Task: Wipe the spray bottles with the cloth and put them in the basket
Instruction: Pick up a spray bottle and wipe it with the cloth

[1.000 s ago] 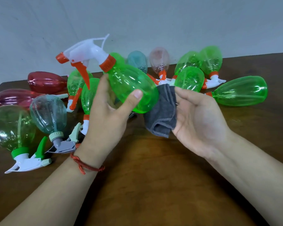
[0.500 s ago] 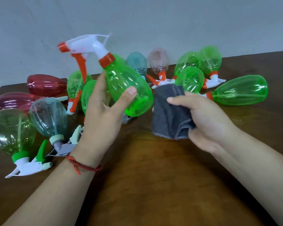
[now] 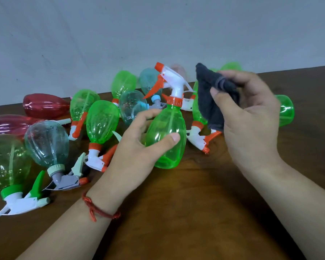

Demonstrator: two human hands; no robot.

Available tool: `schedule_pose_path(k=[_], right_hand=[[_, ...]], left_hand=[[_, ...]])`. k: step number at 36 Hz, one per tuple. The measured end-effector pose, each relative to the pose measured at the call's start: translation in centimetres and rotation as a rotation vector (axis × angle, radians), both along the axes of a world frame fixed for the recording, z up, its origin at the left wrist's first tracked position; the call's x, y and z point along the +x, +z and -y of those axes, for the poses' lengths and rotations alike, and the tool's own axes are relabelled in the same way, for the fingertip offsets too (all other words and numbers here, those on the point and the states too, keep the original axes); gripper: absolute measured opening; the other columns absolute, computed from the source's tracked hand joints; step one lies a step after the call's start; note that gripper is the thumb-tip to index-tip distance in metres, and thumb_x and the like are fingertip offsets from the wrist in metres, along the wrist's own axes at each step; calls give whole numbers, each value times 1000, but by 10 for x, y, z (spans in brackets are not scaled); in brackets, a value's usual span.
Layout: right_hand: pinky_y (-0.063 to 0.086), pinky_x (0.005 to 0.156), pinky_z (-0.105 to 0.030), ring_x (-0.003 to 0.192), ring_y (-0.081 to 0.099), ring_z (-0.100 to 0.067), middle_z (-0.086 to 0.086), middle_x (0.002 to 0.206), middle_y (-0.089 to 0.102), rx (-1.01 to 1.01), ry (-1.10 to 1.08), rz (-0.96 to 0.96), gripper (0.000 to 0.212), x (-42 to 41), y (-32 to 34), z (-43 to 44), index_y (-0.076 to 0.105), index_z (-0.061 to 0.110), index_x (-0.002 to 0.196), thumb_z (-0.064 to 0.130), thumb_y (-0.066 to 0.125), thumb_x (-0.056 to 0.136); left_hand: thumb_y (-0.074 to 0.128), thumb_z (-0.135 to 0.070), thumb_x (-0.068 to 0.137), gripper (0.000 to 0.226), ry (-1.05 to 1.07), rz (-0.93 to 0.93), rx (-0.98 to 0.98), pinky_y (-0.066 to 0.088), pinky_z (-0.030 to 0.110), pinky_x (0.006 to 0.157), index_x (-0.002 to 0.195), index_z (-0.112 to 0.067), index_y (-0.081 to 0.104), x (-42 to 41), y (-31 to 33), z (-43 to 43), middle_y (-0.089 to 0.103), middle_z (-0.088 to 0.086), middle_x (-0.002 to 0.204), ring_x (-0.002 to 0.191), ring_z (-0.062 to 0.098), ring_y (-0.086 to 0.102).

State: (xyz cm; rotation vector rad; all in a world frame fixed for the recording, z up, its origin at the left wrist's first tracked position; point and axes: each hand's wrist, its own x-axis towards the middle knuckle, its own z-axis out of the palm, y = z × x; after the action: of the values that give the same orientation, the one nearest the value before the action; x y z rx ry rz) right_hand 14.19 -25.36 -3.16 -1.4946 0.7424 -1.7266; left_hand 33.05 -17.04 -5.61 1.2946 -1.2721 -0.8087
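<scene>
My left hand (image 3: 137, 145) grips a bright green spray bottle (image 3: 167, 136) round its body and holds it nearly upright, its white and orange trigger head (image 3: 169, 81) at the top with the nozzle pointing left. My right hand (image 3: 250, 117) holds a dark grey cloth (image 3: 210, 102) raised just to the right of the bottle's head, apart from it. No basket is in view.
Several other spray bottles lie on the brown wooden table (image 3: 176, 212): green ones (image 3: 101, 121), pale teal ones (image 3: 47, 143), two red ones (image 3: 45, 106) at the far left, another green one (image 3: 286, 113) behind my right hand. A grey wall rises behind the table.
My left hand has turned the green bottle from tilted left to nearly upright and moved it right. My right hand has lifted the cloth up beside the bottle's head.
</scene>
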Motion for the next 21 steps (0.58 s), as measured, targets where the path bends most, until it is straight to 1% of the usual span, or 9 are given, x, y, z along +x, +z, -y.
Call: schedule_pose_path(k=[2,4,6,7,10,14,17,19,21], right_hand=[[56,89,-28,104,73,-15,0,107,76,-114,-84,-76,17,-4,2,5,76,13,112,7,75,96],[56,90,-31,103,72,-16,-1,107,75,-245,-159,-214,20,-5,-1,10,79,9,112,5,79,93],[56,90,-35,103,71,-19,-1,108,75,-346,-211,-366,24,-5,-7,13,81,10,112,2,81,89],[56,92,-37,104,70,-20,0,110,75,-375,-220,-426,26,-4,-10,13,81,12,112,3,81,88],[56,95,-40,108,70,-21,0,113,75,-401,-191,-492,28,0,-14,12,82,13,114,3,80,88],[53,97,-29,108,69,-12,5,114,77,-394,-126,-527,27,-1,-11,12,82,16,115,6,78,91],[54,93,-27,104,69,-5,11,108,77,-272,-15,-490,24,-2,-12,11,81,20,113,8,78,92],[57,92,-31,101,72,-6,10,105,78,-165,-3,-338,22,-1,-10,11,80,22,111,8,78,94],[59,92,-33,100,73,-8,5,104,78,-128,-68,-176,21,-2,-7,13,79,20,110,6,78,93]], left_hand=[[86,-29,87,49,-11,3,-5,56,36,102,132,-30,67,-4,-1,1,76,-10,125,118,9,72],[87,-24,88,48,-23,1,-8,57,32,100,132,-27,69,-10,-1,0,78,-10,124,117,9,73],[86,-25,86,49,-32,5,-16,57,26,98,133,-27,70,-17,0,0,78,-12,123,115,7,74],[87,-26,85,51,-29,20,-21,57,27,98,133,-28,70,-19,-1,-1,79,-13,122,115,7,74],[91,-24,83,52,18,44,-39,57,35,101,132,-31,72,-23,-3,-2,79,-14,120,114,7,75],[90,-17,84,49,46,53,-32,58,34,99,128,-32,74,-22,-3,-2,80,-15,115,110,7,76],[89,-19,85,45,37,45,-4,60,36,97,124,-35,75,-21,-2,-1,81,-14,113,107,8,77],[90,-22,84,45,51,52,14,61,38,97,125,-34,76,-19,-2,-1,81,-14,112,106,8,78],[92,-27,83,49,58,66,32,61,40,98,128,-34,75,-17,-1,-1,81,-14,113,107,8,77]])
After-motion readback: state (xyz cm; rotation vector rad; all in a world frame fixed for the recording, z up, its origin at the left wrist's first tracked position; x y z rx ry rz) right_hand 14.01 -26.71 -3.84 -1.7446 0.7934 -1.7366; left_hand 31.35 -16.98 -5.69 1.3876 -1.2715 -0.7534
